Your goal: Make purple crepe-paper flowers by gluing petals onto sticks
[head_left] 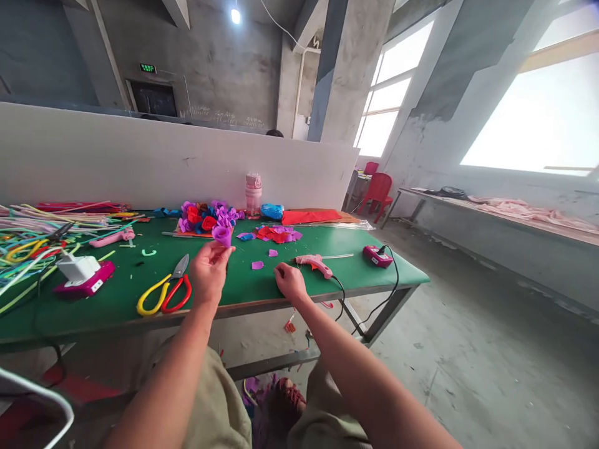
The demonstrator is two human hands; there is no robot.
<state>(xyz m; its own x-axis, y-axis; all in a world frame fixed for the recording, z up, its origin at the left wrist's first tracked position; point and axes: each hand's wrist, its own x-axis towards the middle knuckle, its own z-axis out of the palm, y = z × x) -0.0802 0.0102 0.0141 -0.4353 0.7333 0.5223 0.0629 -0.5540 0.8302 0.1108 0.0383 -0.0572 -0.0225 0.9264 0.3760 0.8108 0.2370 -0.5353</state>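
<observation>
The left hand (208, 274) is raised just above the counter (262, 293) near its front edge, fingertips pinched on a small purple flower (222, 234), a soft rolled cone of petals. The right hand (290, 282) rests on the green felt-like surface by the front edge, fingers curled loosely down, close to a flat purple petal scrap (257, 265). A pink glue gun (314, 264) lies just beside it; yellow-and-red-handled scissors (166, 290) lie left.
</observation>
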